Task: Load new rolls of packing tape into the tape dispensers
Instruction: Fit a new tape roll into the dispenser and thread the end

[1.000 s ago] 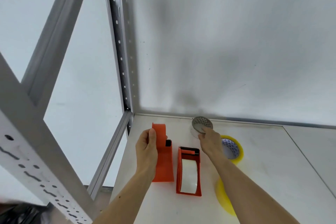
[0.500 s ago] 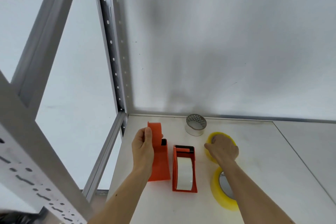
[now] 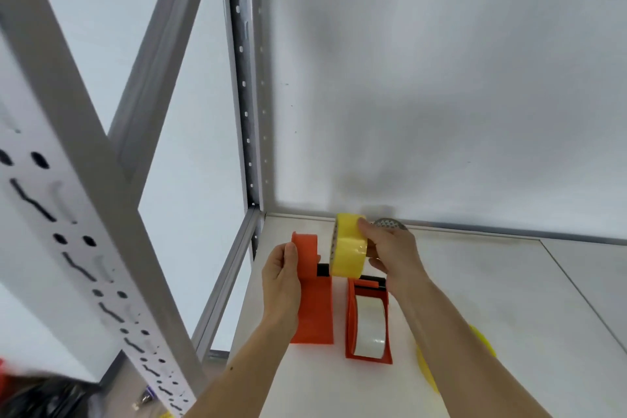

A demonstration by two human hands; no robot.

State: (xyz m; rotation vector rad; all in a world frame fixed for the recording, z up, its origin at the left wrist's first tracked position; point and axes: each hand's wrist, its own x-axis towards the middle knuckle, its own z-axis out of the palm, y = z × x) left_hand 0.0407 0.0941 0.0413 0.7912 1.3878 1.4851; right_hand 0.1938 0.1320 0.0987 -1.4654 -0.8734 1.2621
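My left hand point(image 3: 281, 278) grips the rounded top of an orange tape dispenser point(image 3: 312, 302) that stands on the white shelf point(image 3: 492, 299). My right hand point(image 3: 393, 253) holds a yellow roll of packing tape point(image 3: 349, 246) upright in the air, just right of that dispenser's top. A second orange dispenser point(image 3: 369, 322) lies beside it with a clear tape roll inside. Another yellow roll point(image 3: 481, 346) lies on the shelf, mostly hidden by my right forearm.
A grey patterned tape roll point(image 3: 390, 224) sits at the back wall, behind my right hand. A grey metal rack upright point(image 3: 242, 78) and a perforated post point(image 3: 84, 214) stand to the left. The shelf's left edge point(image 3: 224, 292) drops off beside the dispenser.
My right hand has lifted the yellow roll off the shelf and carried it left, up next to the dispenser that my left hand holds. The left hand stays on the dispenser.
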